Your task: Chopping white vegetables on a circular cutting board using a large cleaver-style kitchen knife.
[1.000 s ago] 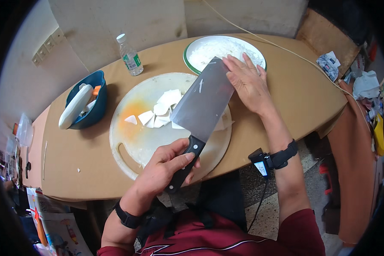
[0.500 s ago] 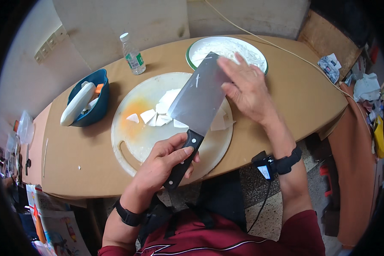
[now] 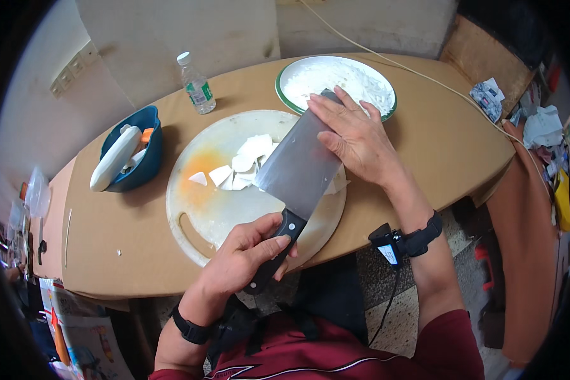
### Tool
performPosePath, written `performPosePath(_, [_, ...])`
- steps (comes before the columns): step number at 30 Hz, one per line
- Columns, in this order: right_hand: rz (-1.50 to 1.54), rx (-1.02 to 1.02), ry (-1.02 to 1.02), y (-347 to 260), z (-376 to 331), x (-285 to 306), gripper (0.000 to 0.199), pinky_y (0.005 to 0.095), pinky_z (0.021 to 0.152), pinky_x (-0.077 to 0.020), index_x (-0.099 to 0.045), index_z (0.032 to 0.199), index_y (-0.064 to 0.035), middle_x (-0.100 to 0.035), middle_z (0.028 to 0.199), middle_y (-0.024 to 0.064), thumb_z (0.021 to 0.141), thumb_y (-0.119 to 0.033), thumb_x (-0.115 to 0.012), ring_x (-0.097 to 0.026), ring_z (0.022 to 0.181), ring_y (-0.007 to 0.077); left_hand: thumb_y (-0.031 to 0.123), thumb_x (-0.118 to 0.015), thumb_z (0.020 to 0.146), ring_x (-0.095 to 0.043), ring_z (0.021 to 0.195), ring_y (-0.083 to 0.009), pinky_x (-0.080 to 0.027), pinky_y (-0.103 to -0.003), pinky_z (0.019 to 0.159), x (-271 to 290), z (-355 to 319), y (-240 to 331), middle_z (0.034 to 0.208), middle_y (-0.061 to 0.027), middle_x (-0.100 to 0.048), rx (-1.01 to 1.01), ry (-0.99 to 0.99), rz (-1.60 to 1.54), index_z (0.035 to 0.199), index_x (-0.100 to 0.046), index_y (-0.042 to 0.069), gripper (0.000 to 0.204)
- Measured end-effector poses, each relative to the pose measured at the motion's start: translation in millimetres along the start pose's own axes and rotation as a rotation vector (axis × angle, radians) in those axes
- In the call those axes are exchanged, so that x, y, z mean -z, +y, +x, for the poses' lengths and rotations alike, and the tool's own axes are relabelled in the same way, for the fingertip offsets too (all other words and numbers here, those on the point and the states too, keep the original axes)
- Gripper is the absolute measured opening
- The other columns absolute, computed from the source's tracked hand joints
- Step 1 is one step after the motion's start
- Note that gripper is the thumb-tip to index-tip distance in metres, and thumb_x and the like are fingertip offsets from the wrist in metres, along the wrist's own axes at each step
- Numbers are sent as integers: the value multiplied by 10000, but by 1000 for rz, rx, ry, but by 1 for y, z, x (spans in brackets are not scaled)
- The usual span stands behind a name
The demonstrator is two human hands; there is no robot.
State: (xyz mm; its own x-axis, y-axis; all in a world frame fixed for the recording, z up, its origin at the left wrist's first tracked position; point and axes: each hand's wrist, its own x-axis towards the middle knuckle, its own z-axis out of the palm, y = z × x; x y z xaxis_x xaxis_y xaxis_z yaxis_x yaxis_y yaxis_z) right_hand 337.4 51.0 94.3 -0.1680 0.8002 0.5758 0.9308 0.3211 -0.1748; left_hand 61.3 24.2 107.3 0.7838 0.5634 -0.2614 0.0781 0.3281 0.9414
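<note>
My left hand is wrapped round the black handle of a cleaver, its broad grey blade slanting away over the right half of a round white cutting board. Against the far end of the blade lies my right hand, its fingers stretched out and holding nothing. Several flat white slices, apparently radish, sit in a loose pile left of the blade, and more pale pieces show past its right edge. An orange stain marks the board's left side. The blade hides part of the board.
Behind my right hand stands a green-rimmed white plate heaped with white shreds. A blue basket at left holds a long white radish and an orange piece. A clear bottle stands at the back. A cable crosses the table's far right.
My right hand has come left and slightly nearer, onto the blade's far end. The cleaver has shifted a little toward me, and my left hand still grips it.
</note>
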Motion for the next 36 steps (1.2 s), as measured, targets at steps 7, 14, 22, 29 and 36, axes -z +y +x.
performPosePath(7, [125,-223,35,29,0,-5,626,558,1152,-176,-533,1412,-152,-467,1502,59,1007,-590,-343,-316,1450,310,113,-560,969,-582,619,-115,-471,-239,583,9,-13,-3,900,-71,-651,15,5,39,1129,-575,-25,211])
performPosePath(14, [-30,-220,99,41,-10,-10,638,532,1170,-156,-536,1409,-128,-471,1497,75,1007,-587,-349,-296,1460,304,110,-577,982,-579,645,-90,-461,-222,593,17,-23,3,899,-61,-669,-83,150,22,1153,-590,-32,223])
performPosePath(22, [87,-209,277,41,-10,-5,568,501,1163,-198,-450,1457,-61,-451,1505,123,1043,-444,-393,-321,1444,345,79,-710,893,-547,760,-88,-485,-268,692,32,-8,-10,964,-45,-645,-325,532,485,1405,-501,-1,558])
performPosePath(29, [141,-89,395,-5,-9,33,580,480,1149,-248,-435,1467,-50,-480,1478,143,1025,-424,-447,-365,1422,348,-36,-709,795,-613,885,-250,-499,-339,783,20,7,-14,1016,-137,-588,-496,792,1046,1402,-524,123,655])
performPosePath(36, [12,214,85,-67,-7,28,561,502,1139,-285,-548,1370,-63,-534,1422,114,979,-464,-509,-417,1380,315,-47,-717,760,-589,802,-283,-505,-391,737,16,16,-22,938,-121,-515,-548,853,1313,1411,-522,165,712])
